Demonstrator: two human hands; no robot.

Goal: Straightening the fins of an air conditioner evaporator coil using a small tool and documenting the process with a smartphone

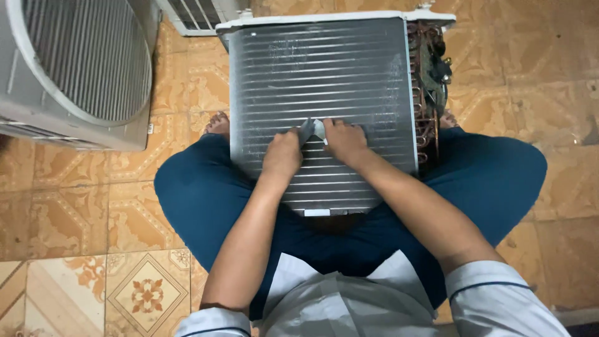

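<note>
From where I watch, the coil (321, 93) rests across the crossed legs, its fin rows running side to side, and both hands sit on its near half. My left hand (282, 156) and right hand (342, 141) meet at a small grey pad (312, 129) lying on the fins, fingers curled and pinching it from either side, both about equally close. Beyond the coil's far left corner stands a fan housing (81, 68) on the tiled floor (549, 81).
</note>
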